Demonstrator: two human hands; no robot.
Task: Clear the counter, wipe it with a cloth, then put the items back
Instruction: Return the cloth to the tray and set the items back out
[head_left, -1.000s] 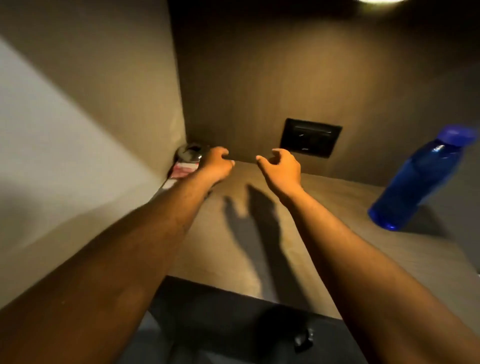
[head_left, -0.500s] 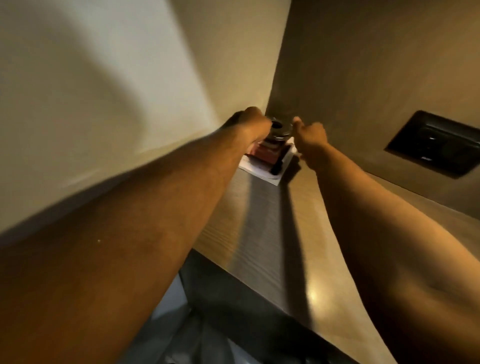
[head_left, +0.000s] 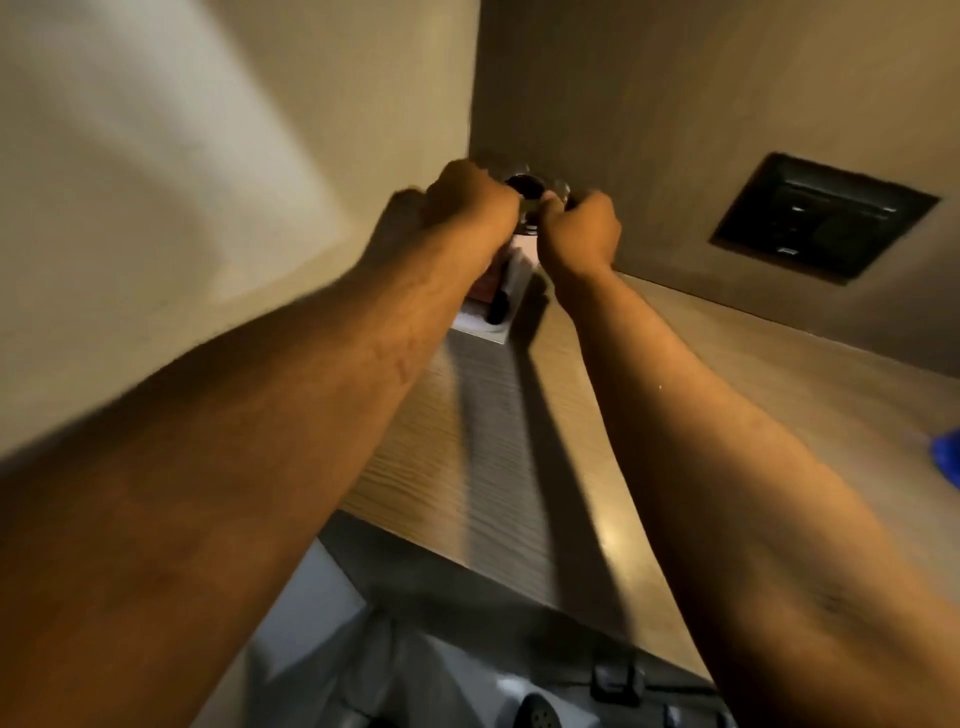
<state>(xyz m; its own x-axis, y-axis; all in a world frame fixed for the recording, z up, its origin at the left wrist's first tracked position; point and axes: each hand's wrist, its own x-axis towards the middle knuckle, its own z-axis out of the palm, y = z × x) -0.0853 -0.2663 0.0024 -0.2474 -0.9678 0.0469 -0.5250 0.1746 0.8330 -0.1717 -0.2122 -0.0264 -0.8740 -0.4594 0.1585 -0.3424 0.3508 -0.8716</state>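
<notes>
Both hands (head_left: 524, 218), apart a second ago, now clasp the glass (head_left: 527, 189) (corner blurred).

dim beige walls (head_left: 208, 130), black socket (head_left: 826, 218)

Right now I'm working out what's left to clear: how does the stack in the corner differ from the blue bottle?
The white-based stack with red and black items sits in the far left corner between both hands; the blue plastic bottle stands alone at the right edge, barely in view. The left hand and right hand close around the stack's glassy top; the bottle is untouched. Both rest on the wooden counter.
</notes>
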